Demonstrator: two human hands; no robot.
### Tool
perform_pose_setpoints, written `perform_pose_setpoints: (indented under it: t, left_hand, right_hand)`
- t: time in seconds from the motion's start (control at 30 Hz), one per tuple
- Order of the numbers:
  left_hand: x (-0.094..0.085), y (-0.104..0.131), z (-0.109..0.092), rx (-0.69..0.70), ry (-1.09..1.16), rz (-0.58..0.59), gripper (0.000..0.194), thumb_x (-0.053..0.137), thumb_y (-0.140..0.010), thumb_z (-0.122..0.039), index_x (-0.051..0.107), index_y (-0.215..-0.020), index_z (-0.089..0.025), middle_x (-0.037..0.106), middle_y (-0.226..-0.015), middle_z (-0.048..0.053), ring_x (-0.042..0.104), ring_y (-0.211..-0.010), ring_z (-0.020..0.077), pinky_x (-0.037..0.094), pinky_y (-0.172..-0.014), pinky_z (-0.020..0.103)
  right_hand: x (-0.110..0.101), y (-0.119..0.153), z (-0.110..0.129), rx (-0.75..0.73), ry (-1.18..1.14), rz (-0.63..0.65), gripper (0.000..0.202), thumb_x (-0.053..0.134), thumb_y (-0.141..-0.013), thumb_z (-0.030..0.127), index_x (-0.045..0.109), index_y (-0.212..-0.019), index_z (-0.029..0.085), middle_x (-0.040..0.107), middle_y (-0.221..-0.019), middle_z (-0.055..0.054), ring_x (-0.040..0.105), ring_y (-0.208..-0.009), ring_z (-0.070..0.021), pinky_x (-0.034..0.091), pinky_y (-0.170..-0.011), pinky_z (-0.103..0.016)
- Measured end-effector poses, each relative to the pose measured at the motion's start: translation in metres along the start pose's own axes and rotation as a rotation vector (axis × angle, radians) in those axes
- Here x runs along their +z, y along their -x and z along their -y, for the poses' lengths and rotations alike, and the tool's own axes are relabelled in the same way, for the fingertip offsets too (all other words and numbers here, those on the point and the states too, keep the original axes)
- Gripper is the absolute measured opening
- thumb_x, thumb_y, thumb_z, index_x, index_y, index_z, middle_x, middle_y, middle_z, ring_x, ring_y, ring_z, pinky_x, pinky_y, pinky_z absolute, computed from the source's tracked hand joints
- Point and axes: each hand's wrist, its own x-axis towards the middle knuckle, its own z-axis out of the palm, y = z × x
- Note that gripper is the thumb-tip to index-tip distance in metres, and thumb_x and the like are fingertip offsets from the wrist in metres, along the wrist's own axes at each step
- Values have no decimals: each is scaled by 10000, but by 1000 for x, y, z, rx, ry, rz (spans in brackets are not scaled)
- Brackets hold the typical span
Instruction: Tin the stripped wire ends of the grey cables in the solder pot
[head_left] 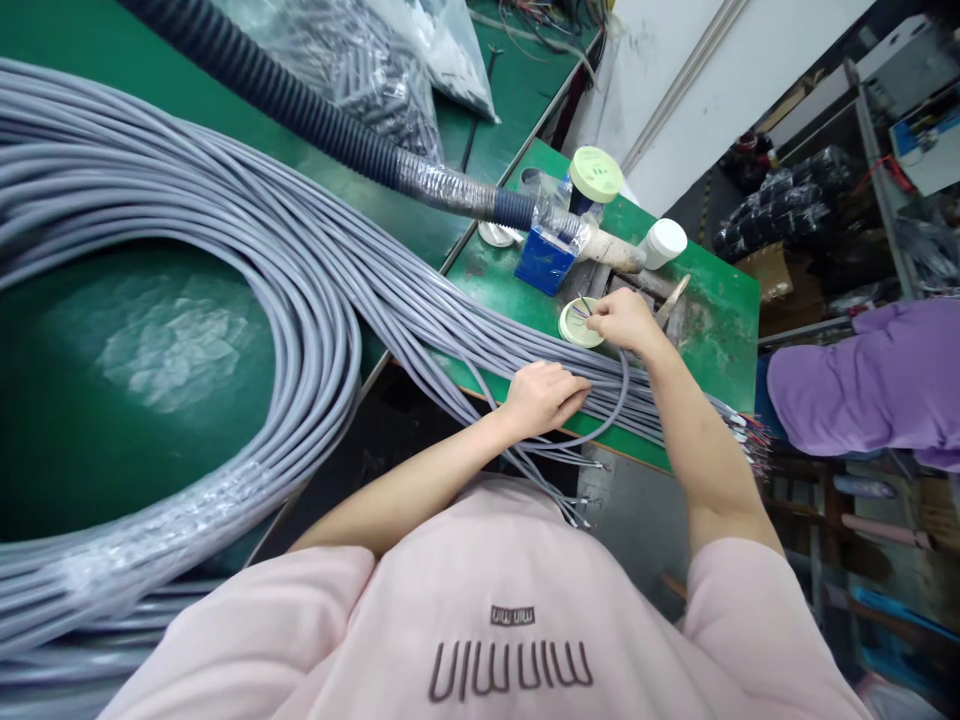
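Grips the end of one gray cable in the right hand, with thumb and fingers pinched together just behind the thin wires fanning out of it. Points those wires away from the body and toward the left, over the round, shallow dish, right beside the fingertips. Makes the right hand the nearer one to both wire tips and dish, with the left hand lower and farther left, laid palm down on the long cable bundle. Curls the left fingers loosely; cannot tell whether around a strand or merely resting on top. Bends the held cable below the right hand in a smooth, open curve, back toward the left hand along the near edge of the green surface. Runs the bundle's long axis slantwise, from the big coil at the left, under the left hand and past the right forearm, to splayed, colorful wire ends at the right. Shows smooth, matte, bendy sheathing on the cables, pale yellow-green walls on the dish, and scuffed, stained paint around it. Beyond the dish, includes a glossy blue box, a rounded white jar and a ribbed dark hose, partly wrapped in shiny, crinkled film.
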Motion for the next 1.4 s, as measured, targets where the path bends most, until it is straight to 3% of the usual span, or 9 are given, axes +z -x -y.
perform_pose_setpoints:
  t: [0.13,0.3,0.5,0.67,0.8,1.13,1.4]
  left_hand:
    - [0,0,0,11,-31,9,210,497,-925,-288,689,-947,-207,690,-724,31,582,-645,133,352,-607,286]
    - [-1,0,0,40,-69,4,188,510,-918,-271,684,-943,-202,700,-724,23,589,-644,136,349,-617,291]
    - [-2,-1,-1,44,-46,-20,166,526,-911,-258,678,-933,-196,689,-707,19,582,-638,133,331,-608,291]
    - [-2,-2,-2,19,-44,-14,190,520,-917,-281,691,-900,-201,664,-658,23,559,-604,129,305,-591,292]
    - [-1,-2,-2,47,-69,-48,175,529,-912,-266,688,-893,-197,654,-643,14,549,-592,123,309,-589,291]
    - [-2,-3,-4,73,-106,-88,112,567,-898,-241,668,-881,-199,652,-649,-16,550,-592,111,324,-580,292]
    - [-2,-3,-3,69,-110,-77,135,547,-910,-252,667,-874,-202,653,-647,-15,554,-589,108,328,-577,293]
  right_hand:
    - [3,-2,-1,-7,33,-5,148,599,-676,236,673,-575,158,535,-521,-10,441,-553,-129,237,-543,-278]
    - [-9,5,-8,-30,-105,-53,178,590,-672,229,610,-516,146,430,-458,19,388,-506,-97,232,-516,-268]
    - [-23,15,-52,88,-440,-260,198,593,-640,263,592,-492,132,455,-427,22,367,-445,-79,244,-476,-251]
    - [-4,2,-93,263,-561,-366,178,571,-600,261,647,-546,109,466,-413,25,369,-423,-82,241,-455,-243]
    - [15,-10,-112,316,-525,-430,214,544,-608,269,666,-559,100,419,-392,35,361,-436,-87,244,-458,-241]
    - [29,-23,-121,343,-440,-384,249,533,-592,286,708,-581,109,495,-436,8,468,-509,-129,310,-481,-236]
    - [33,-28,-124,369,-409,-354,234,548,-588,283,705,-575,110,466,-412,21,425,-459,-113,286,-453,-235]
